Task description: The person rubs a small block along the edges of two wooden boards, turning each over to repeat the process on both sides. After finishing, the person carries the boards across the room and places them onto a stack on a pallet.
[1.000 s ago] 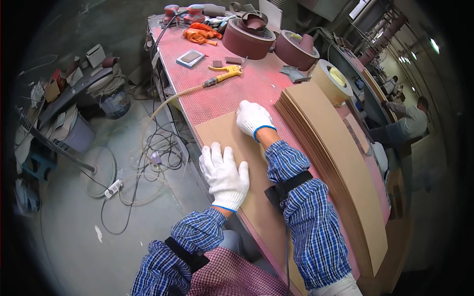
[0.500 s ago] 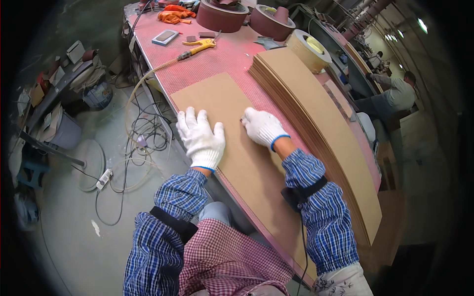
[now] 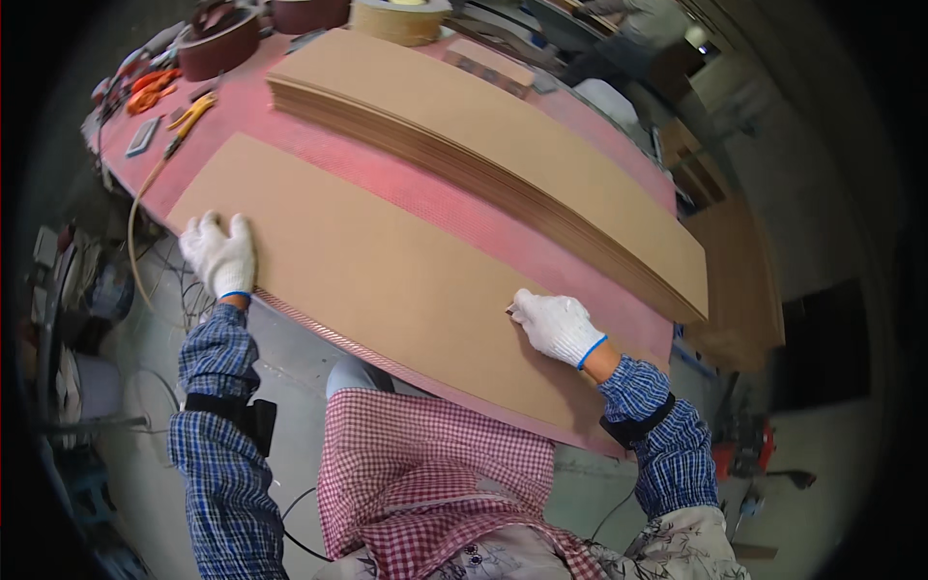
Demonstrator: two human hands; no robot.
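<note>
A long brown fibreboard panel point(image 3: 367, 261) lies flat along the near edge of the pink-topped table. My left hand point(image 3: 220, 256), in a white knit glove, rests on the panel's left end with its fingers apart. Further right, my gloved right hand point(image 3: 556, 326) is closed above the panel's surface. A small dark edge shows at its fingertips, but the glove hides most of it, so its kind cannot be made out. Behind the panel stands a long stack of similar brown panels point(image 3: 483, 145), apart from both hands.
A yellow air blow gun point(image 3: 193, 118) with a hose lies at the table's left end, near a small grey-topped block point(image 3: 143, 136) and orange cloth point(image 3: 152, 89). Maroon abrasive rolls point(image 3: 217, 48) and a cream roll point(image 3: 398, 21) stand at the back. Another person point(image 3: 638, 29) is beyond.
The view has turned right. My right hand has slid along the panel toward its right end, far from my left hand, which stays at the left end.
</note>
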